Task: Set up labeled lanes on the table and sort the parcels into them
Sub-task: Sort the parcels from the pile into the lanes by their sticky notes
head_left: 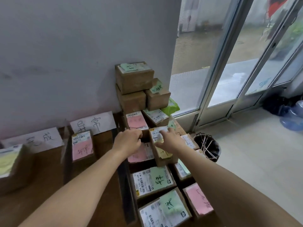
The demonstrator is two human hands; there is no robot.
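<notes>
1. Cardboard brown dominates the head view. A person's left hand (129,142) and right hand (171,141) meet on a small parcel (162,154) at the centre. The left fingers curl at its left edge and the right fingers grasp across its white label. The box is held tilted over the pile, probably so it can be read and given a lane.
2. Unsorted parcels (152,182) with pink and green notes run from six o'clock of the hands up to a stack of boxes (134,79) against the wall at twelve. A dark strip (125,185) at seven o'clock seems to fence them off from the lanes.
3. Between nine and ten o'clock, two handwritten signs lean on the wall to head the lanes: the nearer sign (93,123) and the far sign (39,139). A pink-noted parcel (82,145) already lies below the nearer one, and a yellow-noted parcel (8,161) sits at the frame's left edge.
4. The lanes sit on a brown wooden table (49,181) against a grey wall. Glass doors (229,71) stand at two o'clock. A wastebasket (207,146) stands on pale floor tiles at three o'clock, with blue bags (291,115) beyond it.
</notes>
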